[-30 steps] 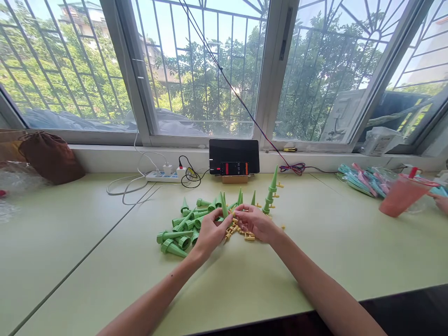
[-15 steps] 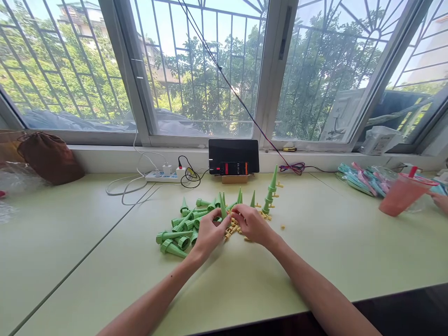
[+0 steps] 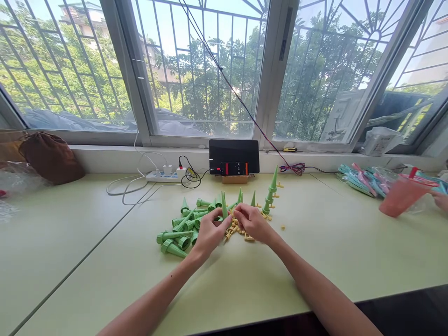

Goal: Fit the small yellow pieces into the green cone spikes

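left fingers [image 3: 214,215] hold one green cone [image 3: 224,206]; right fingers [image 3: 242,212] near it, grip unclear.

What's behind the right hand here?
Past the right hand, a green spike points up, and a stack of green spikes stands farther right. The hand covers the single spike's base; whatever else lies directly behind the hand can't be seen.

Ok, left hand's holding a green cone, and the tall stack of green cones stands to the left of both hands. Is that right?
Not quite: the tall stack stands to the right of both the left hand and the right hand, as the head view shows. The left hand is indeed holding a green cone.
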A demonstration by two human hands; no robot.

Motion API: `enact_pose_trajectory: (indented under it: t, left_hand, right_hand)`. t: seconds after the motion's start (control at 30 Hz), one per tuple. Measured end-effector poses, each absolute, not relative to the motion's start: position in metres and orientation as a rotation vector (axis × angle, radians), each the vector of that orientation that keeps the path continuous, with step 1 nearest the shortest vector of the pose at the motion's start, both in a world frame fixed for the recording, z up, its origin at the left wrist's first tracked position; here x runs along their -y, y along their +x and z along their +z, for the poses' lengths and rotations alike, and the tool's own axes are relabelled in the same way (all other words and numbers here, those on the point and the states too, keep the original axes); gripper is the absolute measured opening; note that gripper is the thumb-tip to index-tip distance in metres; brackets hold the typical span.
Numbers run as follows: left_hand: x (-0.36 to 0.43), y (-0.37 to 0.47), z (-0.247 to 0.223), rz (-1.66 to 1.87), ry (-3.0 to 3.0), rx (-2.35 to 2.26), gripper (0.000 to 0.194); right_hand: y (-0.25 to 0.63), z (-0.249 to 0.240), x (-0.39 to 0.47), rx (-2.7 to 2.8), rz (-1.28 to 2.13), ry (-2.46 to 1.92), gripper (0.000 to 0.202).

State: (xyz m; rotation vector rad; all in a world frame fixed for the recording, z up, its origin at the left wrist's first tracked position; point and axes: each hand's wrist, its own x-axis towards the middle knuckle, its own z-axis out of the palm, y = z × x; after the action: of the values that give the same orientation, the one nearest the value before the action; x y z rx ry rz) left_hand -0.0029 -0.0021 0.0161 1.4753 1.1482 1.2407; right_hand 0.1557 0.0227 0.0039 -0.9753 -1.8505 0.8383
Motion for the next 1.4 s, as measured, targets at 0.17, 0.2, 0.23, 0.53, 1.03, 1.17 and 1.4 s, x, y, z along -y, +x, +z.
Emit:
enact_pose_trajectory:
  t: [0.17, 0.2, 0.23, 0.53, 1.03, 1.17, 1.4]
  left_hand:
    - [0.001, -0.004, 0.011, 1.202, 1.505, -1.135, 0.036]
    - [0.000, -0.004, 0.009, 1.196, 1.511, -1.125, 0.036]
    - [-0.001, -0.004, 0.007, 1.191, 1.520, -1.120, 0.035]
    - [0.001, -0.003, 0.012, 1.186, 1.487, -1.137, 0.033]
    - [-0.001, -0.003, 0.009, 1.225, 1.433, -1.081, 0.029]
    - [-0.001, -0.004, 0.007, 1.217, 1.466, -1.072, 0.031]
    - [-0.002, -0.004, 0.004, 1.206, 1.472, -1.040, 0.034]
  right_hand:
    - [0.156, 0.004, -0.025, 1.882, 0.815, -1.003, 0.036]
    - [0.157, 0.004, -0.025, 1.889, 0.804, -1.001, 0.038]
    - [0.157, 0.005, -0.025, 1.896, 0.795, -0.996, 0.040]
    - [0.155, 0.004, -0.024, 1.832, 0.834, -0.978, 0.041]
    - [0.156, 0.002, -0.026, 1.869, 0.818, -0.985, 0.033]
    - [0.156, 0.005, -0.024, 1.904, 0.784, -0.986, 0.041]
    - [0.157, 0.006, -0.024, 1.926, 0.793, -0.952, 0.047]
